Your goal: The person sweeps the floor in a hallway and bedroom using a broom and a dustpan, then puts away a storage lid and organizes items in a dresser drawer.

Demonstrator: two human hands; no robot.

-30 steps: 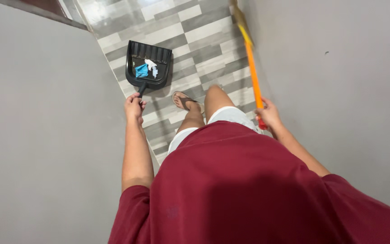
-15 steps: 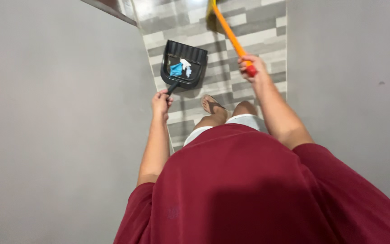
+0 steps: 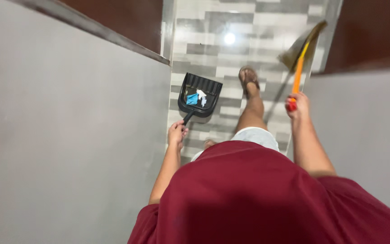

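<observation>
My left hand [image 3: 176, 133] grips the handle of a black dustpan [image 3: 199, 94], held level above the grey tiled floor [image 3: 222, 54]. Blue and white scraps [image 3: 196, 96] lie inside the pan. My right hand [image 3: 296, 105] holds the orange handle of a broom [image 3: 299, 63] with a red end cap. The broom's bristle head points away, lifted near the right wall. My leg in a brown sandal [image 3: 248, 77] steps forward between the two hands.
Grey walls close in on the left [image 3: 68, 135] and right [image 3: 366, 126], leaving a narrow tiled passage. Dark brown surfaces show beyond both walls at the top. A light reflection shines on the tiles ahead.
I have walked forward along the passage. The broom swung from the middle to the right side, and the dustpan stays level in my left hand.
</observation>
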